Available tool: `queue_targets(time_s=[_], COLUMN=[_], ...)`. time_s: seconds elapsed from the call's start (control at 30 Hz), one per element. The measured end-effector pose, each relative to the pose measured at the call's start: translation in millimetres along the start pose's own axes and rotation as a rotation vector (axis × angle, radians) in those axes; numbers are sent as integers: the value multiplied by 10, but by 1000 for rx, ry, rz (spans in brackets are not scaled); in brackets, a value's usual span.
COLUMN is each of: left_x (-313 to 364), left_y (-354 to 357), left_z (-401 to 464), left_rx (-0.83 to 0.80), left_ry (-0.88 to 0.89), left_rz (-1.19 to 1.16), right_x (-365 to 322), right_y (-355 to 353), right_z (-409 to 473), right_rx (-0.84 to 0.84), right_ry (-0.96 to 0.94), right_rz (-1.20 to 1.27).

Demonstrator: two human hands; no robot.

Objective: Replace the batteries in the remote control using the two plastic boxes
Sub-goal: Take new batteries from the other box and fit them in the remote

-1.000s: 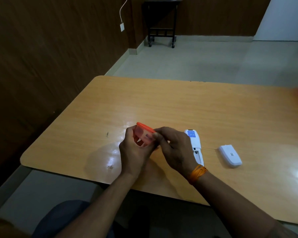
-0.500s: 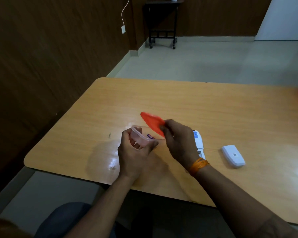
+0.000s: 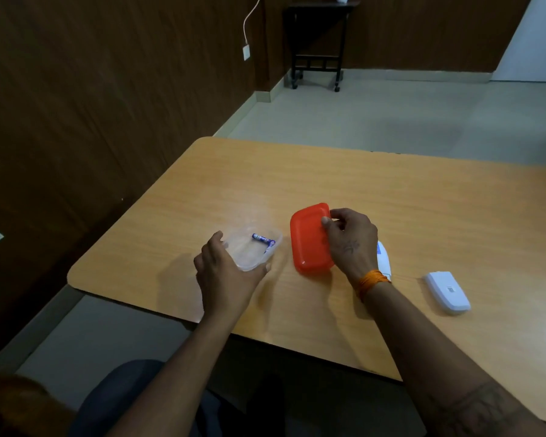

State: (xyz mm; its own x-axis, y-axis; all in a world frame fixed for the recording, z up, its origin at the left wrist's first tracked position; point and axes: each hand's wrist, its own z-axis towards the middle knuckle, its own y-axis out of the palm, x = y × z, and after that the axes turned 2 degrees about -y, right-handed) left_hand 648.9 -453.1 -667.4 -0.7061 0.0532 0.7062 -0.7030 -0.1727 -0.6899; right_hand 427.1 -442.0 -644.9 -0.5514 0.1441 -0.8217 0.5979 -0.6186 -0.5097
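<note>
We see the left hand (image 3: 224, 272) curled round the near edge of a clear plastic box (image 3: 252, 247), thumb on its left side and fingers along its near right corner, so the box is held at the table (image 3: 391, 197); whether it rests on the wood or hangs just above it we cannot tell. The box is open at the top, and inside it, toward the far right, lie blue-and-white batteries (image 3: 263, 239), one clearly visible and a second partly seen beside it. Just to the right, apart from the box, the right hand (image 3: 350, 241) pinches the far right corner of an orange lid (image 3: 309, 239), thumb on top, with the lid tilted toward us. An orange thread band (image 3: 371, 280) circles the right wrist. Behind that wrist, part of the white remote control (image 3: 383, 258) shows on the table, mostly hidden. Further right and well apart lies the white battery cover (image 3: 447, 291), flat on the wood.
</note>
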Motion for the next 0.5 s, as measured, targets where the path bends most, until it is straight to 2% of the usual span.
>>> queue_targets(time_s=[0.13,0.27,0.5], left_x=[14,33,24], left_y=[-54,-90,-371], left_z=[-5,-15,133], left_rx=[-74,-124,-329], left_ry=[-36,-42,-17], left_rz=[195,218,349], right_x=[25,26,-2], right_y=[64,83,95], right_z=[-17,-25,-157], right_rx=[-103,-120,-107], right_ry=[16,-20,-226], right_rz=[-131,-218,-346])
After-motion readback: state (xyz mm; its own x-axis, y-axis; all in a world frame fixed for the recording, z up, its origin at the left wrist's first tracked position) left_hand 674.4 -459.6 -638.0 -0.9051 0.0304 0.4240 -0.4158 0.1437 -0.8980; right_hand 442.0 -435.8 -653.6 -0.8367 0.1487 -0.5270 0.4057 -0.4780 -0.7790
